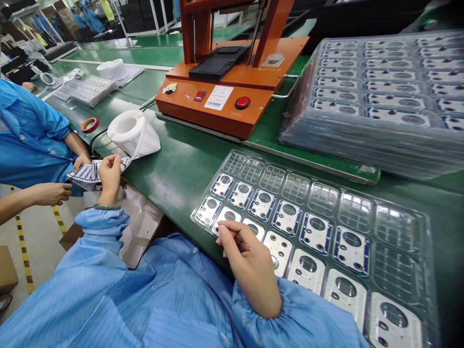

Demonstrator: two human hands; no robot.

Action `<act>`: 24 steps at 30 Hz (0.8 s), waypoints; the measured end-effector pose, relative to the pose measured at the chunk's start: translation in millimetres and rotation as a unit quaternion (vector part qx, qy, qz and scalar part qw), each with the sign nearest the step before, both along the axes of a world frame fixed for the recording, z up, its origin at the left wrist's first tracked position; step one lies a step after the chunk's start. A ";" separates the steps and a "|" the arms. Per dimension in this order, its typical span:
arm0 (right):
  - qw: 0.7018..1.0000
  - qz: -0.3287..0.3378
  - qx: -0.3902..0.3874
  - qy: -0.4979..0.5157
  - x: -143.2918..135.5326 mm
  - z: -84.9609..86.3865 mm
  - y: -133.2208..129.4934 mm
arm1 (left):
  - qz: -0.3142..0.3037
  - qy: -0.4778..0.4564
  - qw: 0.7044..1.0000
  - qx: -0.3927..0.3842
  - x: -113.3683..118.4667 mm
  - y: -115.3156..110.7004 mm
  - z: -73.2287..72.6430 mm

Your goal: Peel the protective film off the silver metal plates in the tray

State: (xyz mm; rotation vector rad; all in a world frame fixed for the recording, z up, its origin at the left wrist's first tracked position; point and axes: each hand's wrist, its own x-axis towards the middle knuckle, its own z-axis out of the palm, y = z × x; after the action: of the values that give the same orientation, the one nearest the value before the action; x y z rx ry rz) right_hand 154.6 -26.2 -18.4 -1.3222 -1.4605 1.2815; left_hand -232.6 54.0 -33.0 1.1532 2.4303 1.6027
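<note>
- Label strip (87,173): extended across the left of the frame, beside the white roll (132,131).
- Left hand (109,174): positioned over the strip, thumb and index fingertips pressed together. Whether the strip was clamped between them could not be determined.
- Right hand (250,261): positioned at lower center, over the near edge of the clear tray (422,241). Fingers were curled, thumb close to the index finger; fingertip contact could not be confirmed.
- Metal plates (288,217): seated in tray pockets, from center to lower right.
- Co-worker's hand (81,162): located at the strip, left of frame. Another bare hand (52,194) reached in from the left edge.
- Orange press (213,111): stood at upper center on the green table (174,159).
- Stacked trays (369,121): occupied the upper right.
</note>
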 end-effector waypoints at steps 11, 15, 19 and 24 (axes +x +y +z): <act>1.000 -0.006 -0.010 -0.012 1.0 -3.9 2.0 | 0.025 0.204 0.976 0.068 19.3 -23.8 3.7; 1.000 -0.006 -0.009 -0.014 1.3 -5.1 2.4 | 0.061 0.252 0.958 0.124 25.1 -22.9 12.1; 1.000 -0.004 -0.007 -0.013 0.9 -4.4 3.4 | 0.001 0.164 0.958 0.235 49.2 -18.9 26.8; 1.000 -0.020 -0.013 0.001 1.3 -8.3 2.9 | -0.212 -0.048 0.945 0.245 126.4 -24.0 35.3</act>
State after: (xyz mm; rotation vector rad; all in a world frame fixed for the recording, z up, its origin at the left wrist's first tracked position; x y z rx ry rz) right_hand 155.9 -23.3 -26.8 -1.3605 -1.4141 1.2781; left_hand -106.2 29.9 2.3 1.4802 1.6017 2.0894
